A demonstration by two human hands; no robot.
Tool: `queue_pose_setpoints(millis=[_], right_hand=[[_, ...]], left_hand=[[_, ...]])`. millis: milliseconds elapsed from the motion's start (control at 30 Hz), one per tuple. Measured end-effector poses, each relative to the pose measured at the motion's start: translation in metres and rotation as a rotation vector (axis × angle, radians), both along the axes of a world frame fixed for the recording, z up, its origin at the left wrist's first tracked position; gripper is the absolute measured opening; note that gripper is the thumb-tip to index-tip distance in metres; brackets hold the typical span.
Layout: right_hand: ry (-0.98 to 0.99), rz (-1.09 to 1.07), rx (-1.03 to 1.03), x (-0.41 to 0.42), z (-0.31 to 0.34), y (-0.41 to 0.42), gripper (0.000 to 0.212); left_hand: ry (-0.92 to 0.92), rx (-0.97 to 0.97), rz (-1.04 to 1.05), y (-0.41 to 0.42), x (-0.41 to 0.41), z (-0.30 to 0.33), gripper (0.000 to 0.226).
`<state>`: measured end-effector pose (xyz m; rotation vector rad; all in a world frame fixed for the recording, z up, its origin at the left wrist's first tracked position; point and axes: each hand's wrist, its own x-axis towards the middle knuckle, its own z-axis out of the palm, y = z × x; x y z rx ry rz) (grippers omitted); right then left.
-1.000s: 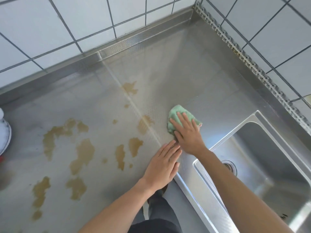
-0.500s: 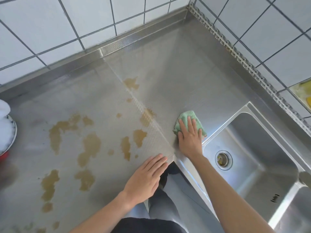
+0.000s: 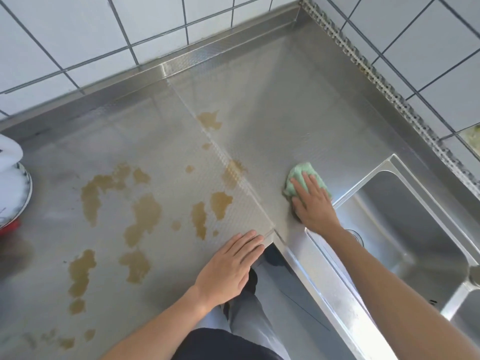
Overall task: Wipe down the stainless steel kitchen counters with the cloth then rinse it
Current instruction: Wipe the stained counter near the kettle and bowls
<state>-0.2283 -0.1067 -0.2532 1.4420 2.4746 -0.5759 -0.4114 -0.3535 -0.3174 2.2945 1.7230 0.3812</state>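
Right hand lies flat, fingers extended, pressing the green cloth onto the stainless steel tabletop just beside the near-left corner of the sink. Left hand rests palm down with straight fingers at the tabletop's front edge, holding nothing. Brown stains spread across the surface left of the diagonal seam, well apart from the cloth.
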Motion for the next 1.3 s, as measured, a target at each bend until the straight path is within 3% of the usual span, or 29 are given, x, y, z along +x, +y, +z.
queue_pose_setpoints(millis=[100,233,433,633,833,967,1133,1200,1300], right_hand=[[0.013,-0.095,0.010,-0.067,-0.006,0.022,0.053],[0.084,0.185,0.041,-0.126,-0.010,-0.011,0.053],[0.116,0.556,0.025,-0.055,-0.009,-0.055,0.052],[0.089,0.344,0.000,0.021,0.001,-0.009,0.052],[0.091,0.095,0.042,-0.077,-0.012,0.006,0.053],[0.150,0.327,0.065,-0.143,-0.012,-0.045,0.054],[0.207,0.648,0.064,-0.099,-0.014,-0.084,0.050],[0.214,0.694,0.065,-0.066,-0.015,-0.070,0.050],[0.143,0.593,0.079,-0.039,-0.011,-0.036,0.051]], left_hand=[[0.006,0.003,0.002,0.000,0.001,0.000,0.069],[0.004,0.001,0.021,0.001,0.002,0.004,0.068],[0.027,-0.010,0.020,-0.004,0.000,0.020,0.060],[0.028,-0.013,0.134,-0.062,-0.029,0.019,0.055],[0.107,-0.017,0.163,-0.079,-0.040,0.013,0.058],[0.108,-0.005,0.183,-0.079,-0.040,0.013,0.058],[0.094,-0.014,0.185,-0.080,-0.041,0.012,0.057],[0.097,-0.023,0.183,-0.082,-0.039,0.010,0.057],[0.080,-0.021,0.177,-0.083,-0.044,0.006,0.058]])
